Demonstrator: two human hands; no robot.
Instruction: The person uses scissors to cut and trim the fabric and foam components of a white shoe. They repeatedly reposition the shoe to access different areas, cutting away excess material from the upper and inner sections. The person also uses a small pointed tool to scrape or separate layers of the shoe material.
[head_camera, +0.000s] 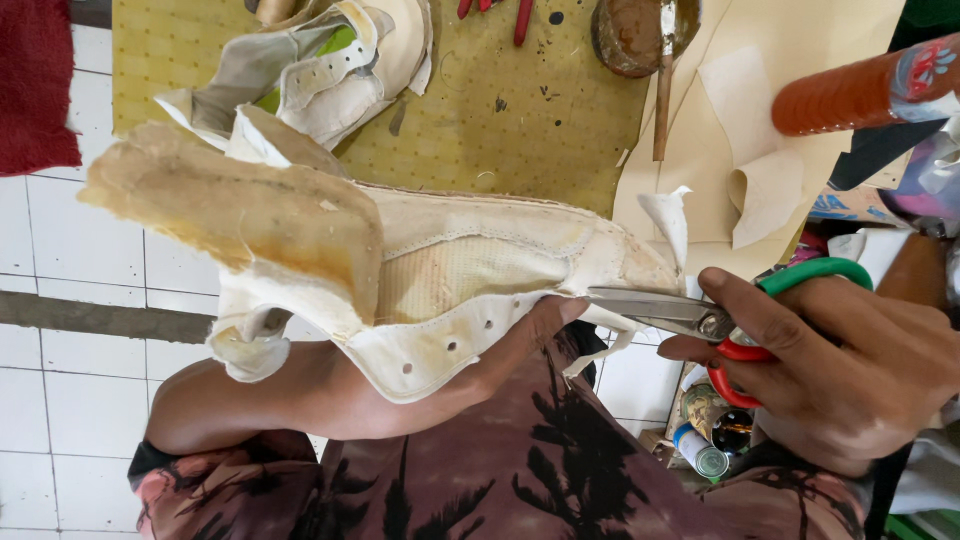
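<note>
Scissors (690, 318) tips vanish behind shoe upper (440, 290); left hand (480, 370) mostly hidden.

Shoemaking workshop, shoe uppers (340, 60), glue pot (630, 35)

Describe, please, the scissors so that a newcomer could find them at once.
Start at the large cream fabric shoe upper held mid-frame. At its right end, the right hand grips steel-bladed scissors. Only these have one green and one red handle loop.
</note>
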